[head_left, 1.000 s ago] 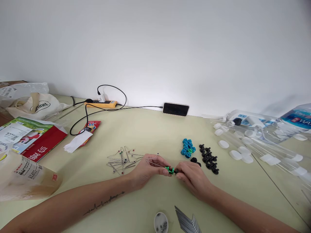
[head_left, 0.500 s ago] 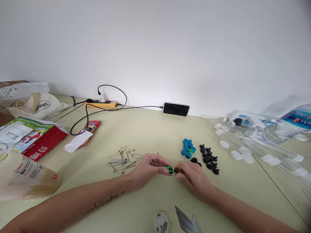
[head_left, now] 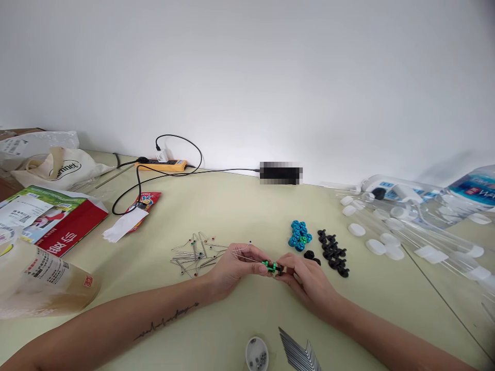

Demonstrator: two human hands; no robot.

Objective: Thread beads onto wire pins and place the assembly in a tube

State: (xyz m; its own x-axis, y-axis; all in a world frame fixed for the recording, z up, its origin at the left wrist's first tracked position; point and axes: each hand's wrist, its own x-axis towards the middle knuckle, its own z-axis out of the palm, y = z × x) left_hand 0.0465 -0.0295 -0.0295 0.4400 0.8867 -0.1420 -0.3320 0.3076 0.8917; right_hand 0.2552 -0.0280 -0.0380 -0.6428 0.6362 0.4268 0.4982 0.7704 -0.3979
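My left hand (head_left: 238,267) pinches a small green spool-like part (head_left: 269,266) between thumb and fingers. A thin bent wire (head_left: 242,250) with a dark bead at its tip rises from the same hand. Just to the right, my right hand (head_left: 311,284) is closed on a small black knob-like piece (head_left: 280,269) at the green part's right end. Fingers partly hide where the two parts meet. Blue spool-like parts (head_left: 297,238), with a green one among them, lie beyond my right hand. Black knob-like pieces (head_left: 332,252) stand in rows beside them.
Bead-tipped wires (head_left: 195,255) lie loose left of my hands. A white cup (head_left: 251,355) with small metal bits and a row of grey rods (head_left: 297,353) are in front. Clear tubes (head_left: 436,234) lie right, a plastic cup (head_left: 58,278) left, and a power strip (head_left: 166,166) by the wall.
My right fingers have shifted slightly on the black piece, and more of it shows between my hands. My left hand keeps its pinch on the green part, nearly in place.
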